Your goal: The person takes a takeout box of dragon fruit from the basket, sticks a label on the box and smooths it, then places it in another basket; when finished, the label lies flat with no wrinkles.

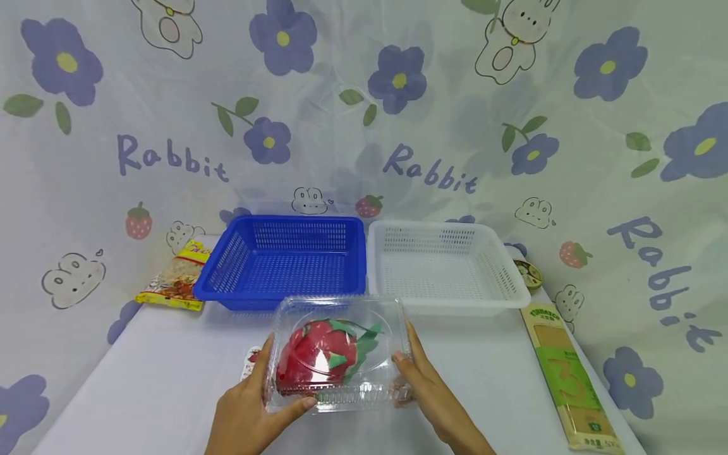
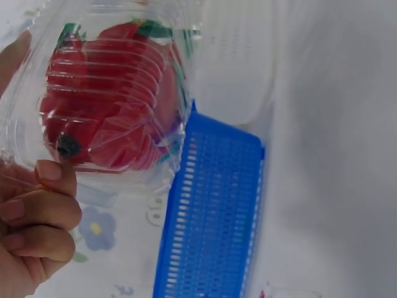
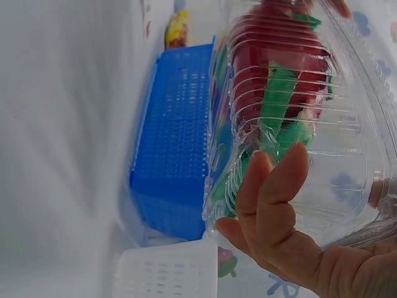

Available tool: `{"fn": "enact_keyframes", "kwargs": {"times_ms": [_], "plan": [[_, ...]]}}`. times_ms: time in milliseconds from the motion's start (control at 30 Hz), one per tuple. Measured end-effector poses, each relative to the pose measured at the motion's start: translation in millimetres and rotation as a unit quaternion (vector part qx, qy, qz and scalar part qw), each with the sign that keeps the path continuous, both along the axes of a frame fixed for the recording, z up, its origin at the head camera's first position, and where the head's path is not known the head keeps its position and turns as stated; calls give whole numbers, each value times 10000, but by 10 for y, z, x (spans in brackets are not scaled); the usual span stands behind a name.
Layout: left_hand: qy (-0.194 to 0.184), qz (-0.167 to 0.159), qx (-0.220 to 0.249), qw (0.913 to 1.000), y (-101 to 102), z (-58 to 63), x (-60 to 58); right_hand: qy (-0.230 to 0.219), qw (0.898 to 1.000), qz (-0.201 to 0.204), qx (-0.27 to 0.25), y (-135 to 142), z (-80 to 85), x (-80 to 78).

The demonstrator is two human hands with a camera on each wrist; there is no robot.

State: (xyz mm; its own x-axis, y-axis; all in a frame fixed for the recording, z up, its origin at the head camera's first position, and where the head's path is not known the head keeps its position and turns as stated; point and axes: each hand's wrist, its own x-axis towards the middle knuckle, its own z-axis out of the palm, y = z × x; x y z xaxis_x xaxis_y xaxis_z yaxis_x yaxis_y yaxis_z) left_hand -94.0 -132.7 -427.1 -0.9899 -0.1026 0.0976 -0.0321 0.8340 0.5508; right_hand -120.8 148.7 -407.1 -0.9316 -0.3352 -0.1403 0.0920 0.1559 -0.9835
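A clear plastic clamshell box (image 1: 380,373) is held above the white table, in front of two baskets. Inside it, toward the left end, lies a red dragon fruit (image 1: 321,351) with green scales; it looks like a model or toy. My left hand (image 1: 246,407) grips the box's left end, thumb along the near edge and curled fingers (image 2: 53,211) underneath in the left wrist view. At the opposite end my right hand (image 1: 435,395) holds the box, with bent fingers (image 3: 276,198) against its ribbed underside in the right wrist view. The lid looks closed.
A blue basket (image 1: 227,296) and a white basket (image 1: 449,303) stand side by side behind the box. To the left lies a yellow food bag (image 1: 176,278). At right are a noodle pack (image 1: 569,379) and a round tin (image 1: 529,274). A small printed card (image 1: 251,360) is partly covered.
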Motion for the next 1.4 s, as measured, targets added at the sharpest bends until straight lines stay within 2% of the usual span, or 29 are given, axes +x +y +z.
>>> {"fn": "enact_keyframes", "kwargs": {"times_ms": [200,533,900,1167,1400], "plan": [[19,-17,-45,10000,11,-63,-20,-84,10000,34,31,7,-59,-19],[-489,-87,-55,9988,10,-219,-127,-220,9990,-168,346,20,-282,-147],[-862,-236,174,9958,-1,-342,-236,-225,9990,99,375,19,-419,-222],[-872,-354,216,9953,-41,-427,-274,-345,9990,26,274,4,-494,-234],[-837,-344,400,9951,-53,-509,-293,-345,9987,-14,384,14,-578,-252]]}}
